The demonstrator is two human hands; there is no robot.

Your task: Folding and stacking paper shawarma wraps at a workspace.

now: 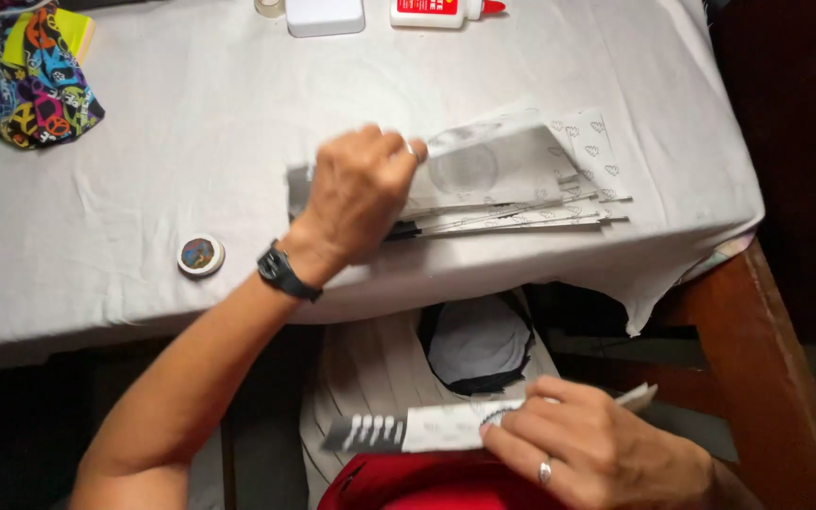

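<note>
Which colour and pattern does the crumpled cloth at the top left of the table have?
The crumpled cloth is multicoloured with round signs, seen in the head view.

Both hands curled, arms apart.
Left arm reaches forward, bare, wrist bent, left hand knuckles up with fingers folded under. Right hand sits low and near, fingers pinched, palm down.
</note>
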